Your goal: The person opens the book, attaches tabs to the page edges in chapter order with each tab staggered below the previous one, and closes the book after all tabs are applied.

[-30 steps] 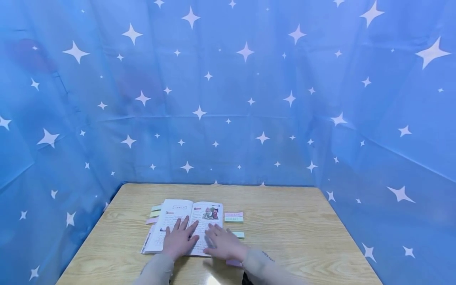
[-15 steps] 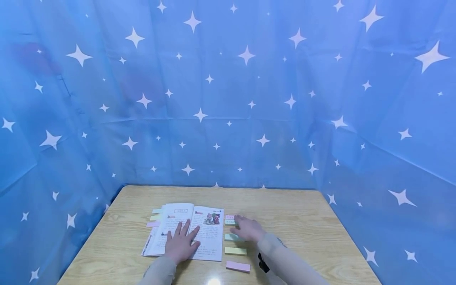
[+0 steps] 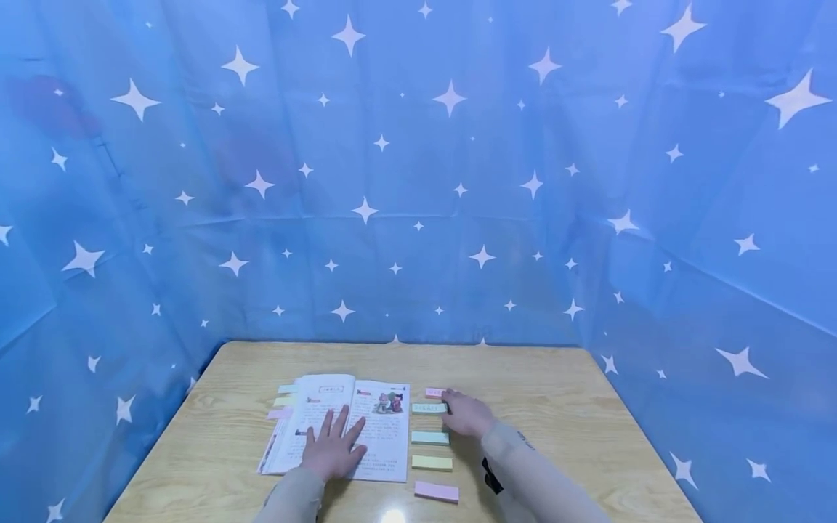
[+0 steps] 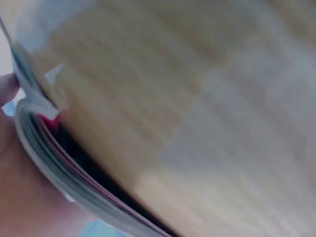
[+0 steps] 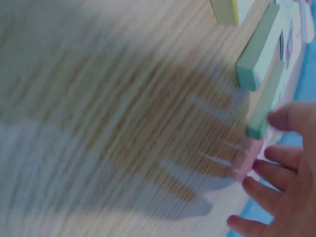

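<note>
An open book (image 3: pixel 386 450) with printed text and a coloured picture lies flat at the table's left. My left hand (image 3: pixel 332 452) rests spread across its pages; the book's curved page edges (image 4: pixel 81 185) show beside that hand in the left wrist view. To the right of the book, my right hand (image 3: pixel 469 414) is at the far end of a column of sticky note pads. In the right wrist view its thumb touches a green pad (image 5: pixel 265 108), and its extended fingers touch a pink pad (image 5: pixel 245 160). Both pads carry handwriting in the head view.
Nearer me in the column lie another green pad (image 3: pixel 429 438), a yellow pad (image 3: pixel 432 463) and a pink pad (image 3: pixel 437 492). Coloured tabs (image 3: pixel 281 413) stick out of the book's left side. A starry blue curtain (image 3: pixel 418 181) surrounds the wooden table (image 3: pixel 549 385).
My right hand has left the right page and reached the far sticky note pads. The far pink pad has shifted slightly right and away from the green one. My left hand stays on the book.
</note>
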Demonstrator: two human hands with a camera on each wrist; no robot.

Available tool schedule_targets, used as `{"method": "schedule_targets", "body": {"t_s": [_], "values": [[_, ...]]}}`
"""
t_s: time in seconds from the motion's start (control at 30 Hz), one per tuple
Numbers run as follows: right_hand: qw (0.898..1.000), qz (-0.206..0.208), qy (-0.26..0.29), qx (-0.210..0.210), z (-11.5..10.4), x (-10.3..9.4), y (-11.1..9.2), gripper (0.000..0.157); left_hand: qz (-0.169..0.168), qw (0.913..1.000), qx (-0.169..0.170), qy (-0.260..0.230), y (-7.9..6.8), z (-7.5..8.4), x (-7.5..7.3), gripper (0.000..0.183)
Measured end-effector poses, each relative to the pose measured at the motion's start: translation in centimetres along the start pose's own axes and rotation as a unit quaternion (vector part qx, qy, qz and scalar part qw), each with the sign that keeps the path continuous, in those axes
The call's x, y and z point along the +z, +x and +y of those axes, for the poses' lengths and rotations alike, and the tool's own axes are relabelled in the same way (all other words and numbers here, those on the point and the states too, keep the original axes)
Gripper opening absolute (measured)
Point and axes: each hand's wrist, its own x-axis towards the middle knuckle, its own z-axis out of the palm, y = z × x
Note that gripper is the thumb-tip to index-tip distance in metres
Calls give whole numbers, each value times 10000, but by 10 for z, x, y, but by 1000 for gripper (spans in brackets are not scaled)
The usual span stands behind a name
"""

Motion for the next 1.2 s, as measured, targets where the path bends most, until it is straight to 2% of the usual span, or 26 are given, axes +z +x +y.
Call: {"method": "schedule_targets", "body": {"t_s": [0.1,0.2,0.3,0.43,0.53,0.6,0.8,1.0,1.2], "values": [[9985,465,-196,-201,6,3,7,29,-74,10000,43,-50,-2,2,-4,56],[9959,837,-304,-125,11,8,16,29,-76,9999,38,-71,-3,1,-4,55],[9941,1036,-312,89,17,10,23,31,-124,9998,34,-138,0,3,-3,55],[9907,1299,-392,-46,19,13,31,24,-199,9996,-30,-196,0,1,-3,57],[9894,1379,-415,-190,19,14,36,11,-210,9996,-81,-189,-3,-2,-2,57],[9895,1375,-441,-107,20,15,37,7,-204,9996,-62,-205,-3,-3,-1,57],[9894,1377,-404,238,28,14,33,7,-178,9995,101,-251,-2,-1,0,57],[9897,1388,-249,257,34,6,26,6,-160,9996,42,-220,-3,0,-4,57],[9901,1370,58,291,38,-4,20,12,-203,9994,95,-262,-5,2,-8,56]]}}
